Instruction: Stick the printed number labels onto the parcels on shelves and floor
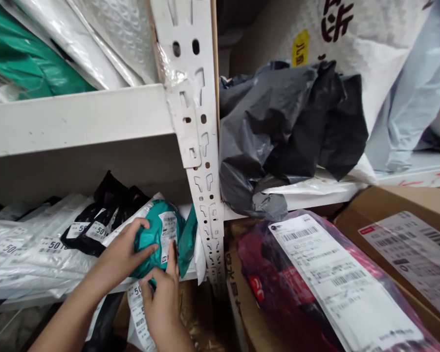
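Observation:
My left hand (pixel 130 244) grips a teal plastic mailer bag (pixel 150 225) at its left side, thumb and fingers pressing into it. The bag lies at the right end of the lower shelf, with a white printed label (pixel 169 232) facing me. My right hand (pixel 163 293) is partly closed, with its index finger reaching onto the lower edge of that label. A strip of number labels (pixel 139 313) hangs at its thumb and seems pinched there, though the contact is hidden. Another teal bag (pixel 188 242) lies just right of the gripped one.
Clear bags (pixel 29 249) and black bags (pixel 106 210) with number labels line the shelf leftward. A white perforated post (pixel 201 146) rises beside my hands. Right of it are a black plastic bag (pixel 278 127), a purple-wrapped parcel (pixel 289 288) and a cardboard box (pixel 381 210).

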